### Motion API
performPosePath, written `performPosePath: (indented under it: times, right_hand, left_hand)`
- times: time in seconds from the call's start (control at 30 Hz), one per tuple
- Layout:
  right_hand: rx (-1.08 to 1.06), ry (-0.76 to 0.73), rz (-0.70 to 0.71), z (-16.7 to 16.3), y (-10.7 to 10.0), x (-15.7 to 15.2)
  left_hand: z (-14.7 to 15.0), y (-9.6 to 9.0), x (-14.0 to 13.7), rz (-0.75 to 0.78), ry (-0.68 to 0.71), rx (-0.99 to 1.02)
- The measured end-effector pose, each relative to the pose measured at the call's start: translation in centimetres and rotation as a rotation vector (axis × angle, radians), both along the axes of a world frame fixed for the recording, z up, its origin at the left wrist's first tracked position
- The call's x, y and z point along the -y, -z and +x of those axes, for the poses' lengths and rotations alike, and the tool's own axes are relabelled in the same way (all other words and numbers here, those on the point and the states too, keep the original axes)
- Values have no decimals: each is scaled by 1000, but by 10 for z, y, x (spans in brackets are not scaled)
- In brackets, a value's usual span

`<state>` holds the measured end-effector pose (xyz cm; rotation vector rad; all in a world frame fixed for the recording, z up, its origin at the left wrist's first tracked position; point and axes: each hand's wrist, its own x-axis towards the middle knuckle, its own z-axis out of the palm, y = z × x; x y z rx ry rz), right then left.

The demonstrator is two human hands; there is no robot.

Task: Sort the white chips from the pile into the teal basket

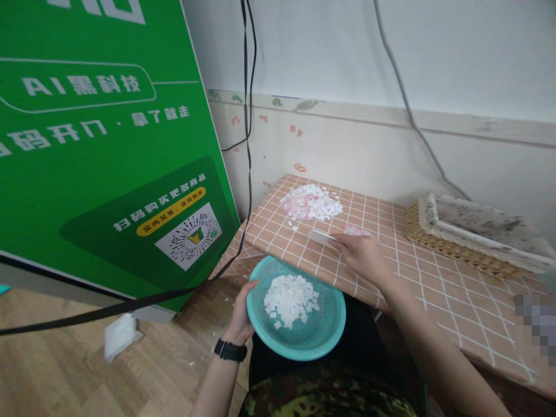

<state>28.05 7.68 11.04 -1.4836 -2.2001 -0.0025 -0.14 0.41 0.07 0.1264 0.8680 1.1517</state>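
Note:
My left hand (244, 310) grips the left rim of a teal plastic strainer basket (334, 330), held below the table's front edge. Small white paper-like squares (290, 298) lie heaped inside it. Over the tabletop, the fingers of my right hand (358, 252) are closed on a flat whitish strip (322, 237) that points left. I cannot make out exactly what the strip is. Beyond it sits a loose pile of white and pink cut pieces (310, 202). A pinkish piece (354, 230) lies just behind my right hand.
A brown checked cloth (417, 289) covers the table. At the right stands a lined wicker basket (469, 243). A green cabinet (108, 174) fills the left, with a black cable (249, 174) hanging before it. A white plastic bag (121, 336) lies on the floor.

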Motion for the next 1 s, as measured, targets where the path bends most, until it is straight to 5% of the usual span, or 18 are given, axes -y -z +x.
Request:
performPosePath:
  times: [0.53, 0.8, 1.0]
  right_hand:
    - [-85, -286, -110, -16, -7, 35]
    - [-37, -21, 40, -32, -10, -41]
    - [110, -121, 13, -44, -10, -81]
  left_hand:
    - [-2, -11, 0, 31, 22, 17]
    - [-3, -16, 0, 10, 8, -5]
    - [-3, -15, -1, 1, -22, -22]
